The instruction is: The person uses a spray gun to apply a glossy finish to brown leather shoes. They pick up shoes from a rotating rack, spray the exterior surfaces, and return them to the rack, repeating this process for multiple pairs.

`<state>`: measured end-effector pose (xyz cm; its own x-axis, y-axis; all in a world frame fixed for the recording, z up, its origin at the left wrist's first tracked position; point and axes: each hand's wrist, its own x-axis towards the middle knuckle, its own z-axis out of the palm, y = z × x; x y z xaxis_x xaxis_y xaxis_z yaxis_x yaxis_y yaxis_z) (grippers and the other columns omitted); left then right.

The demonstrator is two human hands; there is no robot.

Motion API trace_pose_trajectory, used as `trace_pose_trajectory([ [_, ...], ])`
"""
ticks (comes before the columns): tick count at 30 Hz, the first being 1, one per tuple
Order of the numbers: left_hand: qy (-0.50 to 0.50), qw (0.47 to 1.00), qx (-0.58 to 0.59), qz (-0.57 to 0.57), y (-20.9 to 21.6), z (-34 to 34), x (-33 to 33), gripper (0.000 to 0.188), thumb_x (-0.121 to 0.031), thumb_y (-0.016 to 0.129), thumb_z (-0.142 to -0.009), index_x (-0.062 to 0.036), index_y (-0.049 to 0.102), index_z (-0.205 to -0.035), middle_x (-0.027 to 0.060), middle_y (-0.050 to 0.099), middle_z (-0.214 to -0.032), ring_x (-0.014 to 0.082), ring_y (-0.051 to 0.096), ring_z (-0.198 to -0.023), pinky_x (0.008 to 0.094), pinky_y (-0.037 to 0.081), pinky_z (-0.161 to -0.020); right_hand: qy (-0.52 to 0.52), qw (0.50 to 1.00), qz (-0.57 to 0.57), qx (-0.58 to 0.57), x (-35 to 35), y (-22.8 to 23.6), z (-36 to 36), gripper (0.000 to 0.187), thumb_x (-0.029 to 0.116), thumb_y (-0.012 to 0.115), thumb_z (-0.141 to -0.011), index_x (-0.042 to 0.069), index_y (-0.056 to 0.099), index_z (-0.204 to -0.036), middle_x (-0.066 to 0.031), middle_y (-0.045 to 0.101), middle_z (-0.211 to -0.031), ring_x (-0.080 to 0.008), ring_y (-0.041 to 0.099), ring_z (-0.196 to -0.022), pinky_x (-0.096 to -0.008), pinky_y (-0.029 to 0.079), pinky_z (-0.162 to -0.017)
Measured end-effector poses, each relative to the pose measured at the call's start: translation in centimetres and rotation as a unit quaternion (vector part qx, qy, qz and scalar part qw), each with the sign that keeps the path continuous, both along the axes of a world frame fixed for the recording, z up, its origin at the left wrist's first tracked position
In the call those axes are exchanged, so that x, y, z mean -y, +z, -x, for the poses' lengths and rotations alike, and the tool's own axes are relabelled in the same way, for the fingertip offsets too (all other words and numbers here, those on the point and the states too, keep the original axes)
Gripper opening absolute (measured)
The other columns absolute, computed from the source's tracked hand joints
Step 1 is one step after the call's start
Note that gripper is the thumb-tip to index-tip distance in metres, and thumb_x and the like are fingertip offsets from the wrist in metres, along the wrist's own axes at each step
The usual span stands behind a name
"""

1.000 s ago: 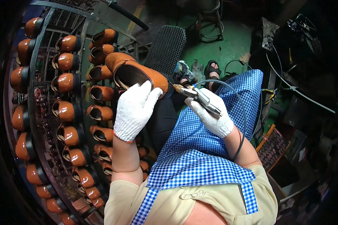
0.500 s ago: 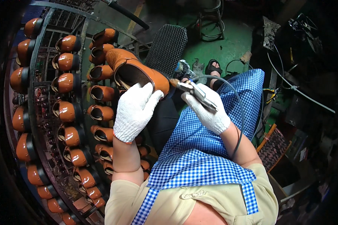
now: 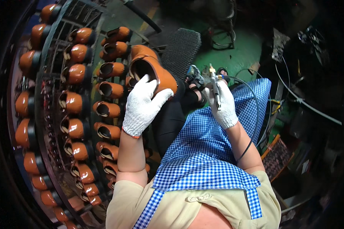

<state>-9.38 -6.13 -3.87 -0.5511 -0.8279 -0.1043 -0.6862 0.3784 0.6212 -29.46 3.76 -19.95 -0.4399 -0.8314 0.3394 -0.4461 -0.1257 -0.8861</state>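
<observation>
Dark metal rack stands along the left side, close to the left forearm. It carries columns of glossy brown shoes with dark soles. Mesh panel, dark grey, lies beyond the work area; green floor extends to its right, with a stool at the far edge. A patterned woven panel leans near the right elbow. Grey hose loops from the tool and crosses over the right forearm.

The brown shoe is positioned ahead of the torso, left of centre, between rack and tool, its opening visible from above. Left hand, gloved in white, pinches the shoe wall: fingers at the opening, thumb on the outer surface. Right hand, likewise gloved, is curled around the metal spray gun. The nozzle points away from the torso, apart from the shoe. Both forearms reach forward over the checked apron.
</observation>
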Motion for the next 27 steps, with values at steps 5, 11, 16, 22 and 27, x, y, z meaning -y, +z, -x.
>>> trace_pose_trajectory([
  [5, 0.047, 0.963, -0.236, -0.126, 1.7, -7.4, -2.5, 0.035, -0.012, 0.08, -0.091, 0.0058, 0.07, -0.12, 0.0143, 0.069, -0.12, 0.0243, 0.066, -0.112, 0.0344, 0.049, -0.102, 0.039, 0.991, 0.019, 0.126, 2.2, -2.1, -2.6, 0.02, 0.013, 0.063, -0.105, 0.002, 0.061, -0.121, -0.0006, 0.059, -0.093, -0.0088, 0.052, -0.078, -0.0255, 0.043, -0.068],
  [11, -0.006, 0.981, -0.192, 0.009, 4.7, -19.0, -9.6, 0.045, -0.023, 0.086, -0.088, 0.0064, 0.069, -0.117, 0.0186, 0.068, -0.118, 0.0345, 0.061, -0.121, 0.0424, 0.045, -0.106, 0.037, 0.998, 0.056, 0.018, 5.3, -3.0, -2.7, 0.028, 0.018, 0.063, -0.105, -0.002, 0.061, -0.126, -0.0123, 0.065, -0.114, -0.0217, 0.062, -0.105, -0.0341, 0.049, -0.094],
  [16, 0.235, 0.88, -0.387, 0.145, 5.2, -27.0, -23.3, 0.074, -0.037, 0.091, -0.077, 0.0105, 0.064, -0.128, 0.0231, 0.071, -0.12, 0.0341, 0.069, -0.109, 0.0445, 0.053, -0.098, 0.074, 0.995, 0.068, 0.021, 8.9, -5.2, -4.1, 0.028, 0.018, 0.067, -0.105, -0.002, 0.062, -0.123, -0.0098, 0.067, -0.114, -0.0183, 0.063, -0.104, -0.0324, 0.05, -0.094],
  [22, 0.364, 0.874, -0.283, 0.155, 11.2, -30.1, -36.3, 0.055, -0.036, 0.083, -0.08, 0.0109, 0.067, -0.104, 0.0235, 0.073, -0.1, 0.0345, 0.07, -0.086, 0.0419, 0.055, -0.078, 0.046, 0.994, 0.052, -0.081, 12.8, -5.7, -3.3, 0.03, 0.017, 0.069, -0.104, -0.005, 0.061, -0.123, -0.0108, 0.069, -0.114, -0.0179, 0.063, -0.103, -0.0327, 0.051, -0.097],
  [27, 0.366, 0.926, -0.043, 0.078, 15.0, -31.5, -39.1, 0.034, -0.024, 0.078, -0.08, 0.0042, 0.068, -0.097, 0.0225, 0.069, -0.101, 0.0421, 0.065, -0.097, 0.0439, 0.05, -0.085, 0.047, 0.985, 0.102, -0.128, 13.8, -4.9, -3.9, 0.035, 0.021, 0.073, -0.102, -0.004, 0.063, -0.124, -0.0139, 0.072, -0.115, -0.0209, 0.066, -0.1, -0.0353, 0.054, -0.095],
])
